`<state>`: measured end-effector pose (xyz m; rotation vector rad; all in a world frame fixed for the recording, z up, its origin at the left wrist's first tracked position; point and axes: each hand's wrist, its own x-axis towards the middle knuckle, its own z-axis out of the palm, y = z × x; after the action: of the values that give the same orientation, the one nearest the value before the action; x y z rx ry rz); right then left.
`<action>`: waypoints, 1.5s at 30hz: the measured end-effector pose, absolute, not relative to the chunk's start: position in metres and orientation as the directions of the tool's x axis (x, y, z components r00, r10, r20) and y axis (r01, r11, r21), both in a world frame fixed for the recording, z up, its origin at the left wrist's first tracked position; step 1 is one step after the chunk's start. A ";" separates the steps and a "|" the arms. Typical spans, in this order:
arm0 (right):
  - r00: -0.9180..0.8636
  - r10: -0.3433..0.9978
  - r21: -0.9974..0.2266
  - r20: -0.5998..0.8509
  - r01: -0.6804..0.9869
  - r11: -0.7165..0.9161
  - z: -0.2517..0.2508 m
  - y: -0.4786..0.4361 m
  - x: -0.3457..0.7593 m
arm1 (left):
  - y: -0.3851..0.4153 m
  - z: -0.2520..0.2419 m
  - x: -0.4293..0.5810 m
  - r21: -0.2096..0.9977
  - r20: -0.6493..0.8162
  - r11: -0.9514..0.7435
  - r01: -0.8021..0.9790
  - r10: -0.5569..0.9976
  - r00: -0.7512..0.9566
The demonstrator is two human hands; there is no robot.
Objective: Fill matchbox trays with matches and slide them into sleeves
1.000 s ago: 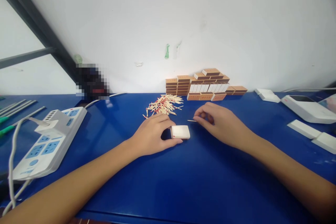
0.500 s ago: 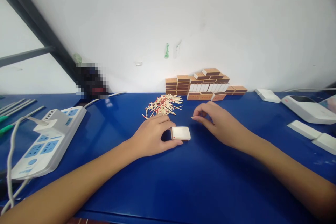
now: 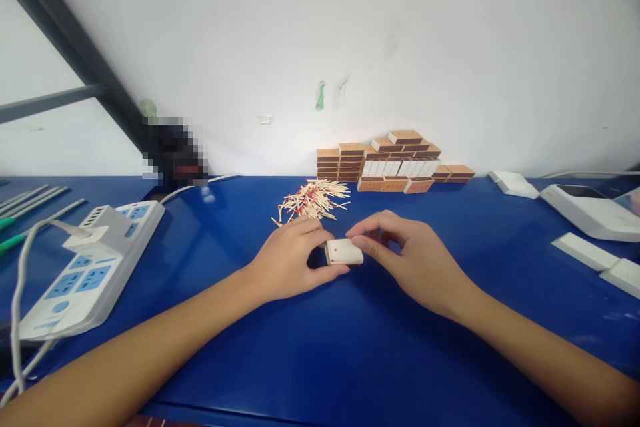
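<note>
A small matchbox (image 3: 344, 252) with its pale inside facing up lies on the blue table. My left hand (image 3: 290, 257) steadies it from the left, thumb at the near side and fingers at the far side. Over the box's right end, my right hand (image 3: 400, 247) pinches a matchstick (image 3: 345, 250), whose red head shows inside near the left end. Another red spot shows at the box's near left corner. Just beyond my left hand is a loose heap of red-headed matchsticks (image 3: 315, 199).
Stacked matchboxes (image 3: 403, 165) stand against the white wall. A power strip (image 3: 90, 273) with a plug and cables lies at left, beside green-tipped rods (image 3: 30, 213). At right are white blocks (image 3: 585, 253) and a white device (image 3: 590, 210).
My right hand has moved left and down to the matchbox, bringing the matchstick over it. My left hand keeps its hold on the box.
</note>
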<state>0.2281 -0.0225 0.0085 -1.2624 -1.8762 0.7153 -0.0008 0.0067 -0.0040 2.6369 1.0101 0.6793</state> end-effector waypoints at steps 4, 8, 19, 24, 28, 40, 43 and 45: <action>-0.288 0.915 -0.744 0.282 0.537 0.398 0.005 -0.021 0.231 | 0.008 -0.004 -0.002 0.368 0.341 -0.722 0.586 0.691 0.637; -0.271 0.918 -0.704 0.288 0.590 0.395 0.005 -0.002 0.236 | 0.005 -0.002 -0.002 0.301 0.345 -0.774 0.556 0.632 0.694; -0.377 0.918 -0.409 0.123 0.823 0.393 -0.003 0.067 0.196 | 0.001 -0.005 -0.002 0.263 0.328 -0.781 0.566 0.624 0.709; -0.342 0.937 -0.357 0.071 0.869 0.344 0.010 0.053 0.217 | 0.007 -0.005 -0.004 0.358 0.324 -0.602 0.714 0.797 0.509; -0.384 0.916 -0.406 0.114 0.824 0.396 0.019 0.038 0.236 | 0.007 -0.005 -0.004 0.348 0.316 -0.605 0.716 0.795 0.518; -0.488 0.844 -0.497 0.224 0.688 0.530 0.020 0.021 0.231 | 0.006 -0.004 -0.003 0.308 0.305 -0.659 0.687 0.752 0.585; -0.424 0.876 -0.475 0.228 0.737 0.481 0.007 0.039 0.237 | 0.002 -0.001 -0.002 0.292 0.284 -0.728 0.620 0.685 0.671; -0.424 0.885 -0.488 0.190 0.742 0.460 -0.002 0.048 0.237 | 0.000 0.000 -0.001 0.294 0.272 -0.757 0.584 0.652 0.708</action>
<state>0.2367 0.0481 -0.0024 -1.3643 -2.2945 0.4638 -0.0014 -0.0004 0.0001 2.7286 0.9981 0.5404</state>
